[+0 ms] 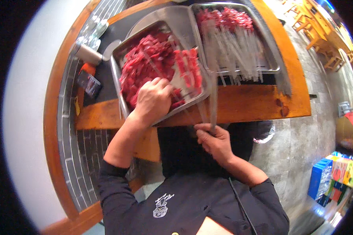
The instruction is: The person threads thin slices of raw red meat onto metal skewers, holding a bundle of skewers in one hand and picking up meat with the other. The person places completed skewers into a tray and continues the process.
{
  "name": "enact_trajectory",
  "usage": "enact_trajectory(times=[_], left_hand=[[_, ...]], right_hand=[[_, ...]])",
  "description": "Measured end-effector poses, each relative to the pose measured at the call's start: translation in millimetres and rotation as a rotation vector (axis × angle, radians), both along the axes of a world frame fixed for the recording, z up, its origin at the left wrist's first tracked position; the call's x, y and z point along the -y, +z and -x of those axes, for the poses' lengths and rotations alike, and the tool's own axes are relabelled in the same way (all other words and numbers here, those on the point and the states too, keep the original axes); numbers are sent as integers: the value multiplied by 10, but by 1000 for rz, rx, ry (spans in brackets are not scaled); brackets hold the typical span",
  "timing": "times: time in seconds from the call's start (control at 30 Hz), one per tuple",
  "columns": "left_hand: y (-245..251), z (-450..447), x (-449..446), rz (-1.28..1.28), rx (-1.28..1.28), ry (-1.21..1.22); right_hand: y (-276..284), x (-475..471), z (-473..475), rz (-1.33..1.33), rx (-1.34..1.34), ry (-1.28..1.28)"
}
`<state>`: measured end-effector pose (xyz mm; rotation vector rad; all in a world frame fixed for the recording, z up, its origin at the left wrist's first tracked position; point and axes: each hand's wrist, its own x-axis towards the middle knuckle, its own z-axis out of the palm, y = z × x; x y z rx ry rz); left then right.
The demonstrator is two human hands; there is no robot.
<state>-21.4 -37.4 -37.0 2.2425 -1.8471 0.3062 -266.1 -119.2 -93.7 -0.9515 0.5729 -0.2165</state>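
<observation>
A metal tray (pixel 115 88) before me holds a heap of raw red meat pieces (pixel 147 55). My left hand (pixel 154 98) rests over the near part of the heap, fingers curled; a thin skewer passes by its fingers, and whether they grip meat is hidden. My right hand (pixel 213 141), below the tray's near edge, is closed on the lower ends of thin skewers (pixel 214 108). Several skewers threaded with meat (pixel 191 70) lie along the tray's right side. A second metal tray (pixel 275 58) at the upper right holds many meat skewers (pixel 229 20), bare ends towards me.
The trays stand on a dark counter with a wooden edge (pixel 253 101). At the left are a metal canister (pixel 88 54), clear glasses (pixel 98 28) and a small dark packet (pixel 89 83). Wooden stools (pixel 334 60) and a blue crate (pixel 320 177) stand on the floor at the right.
</observation>
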Motion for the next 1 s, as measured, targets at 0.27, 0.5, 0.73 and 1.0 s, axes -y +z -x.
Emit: enact_trajectory(times=[0.27,0.5,0.73,1.0], left_hand=[[-19,-91,-18,116,-110,45],[132,-253,-273,777,-1680,344],[104,-359,-416,834,-1504,385],[188,-450,-543,823,-1779,441]], right_hand=[[41,20,-5,-30,-47,-25],[42,-13,34,15,-74,-7],[-14,-64,89,94,-69,40],[-48,-115,95,188,-105,68]])
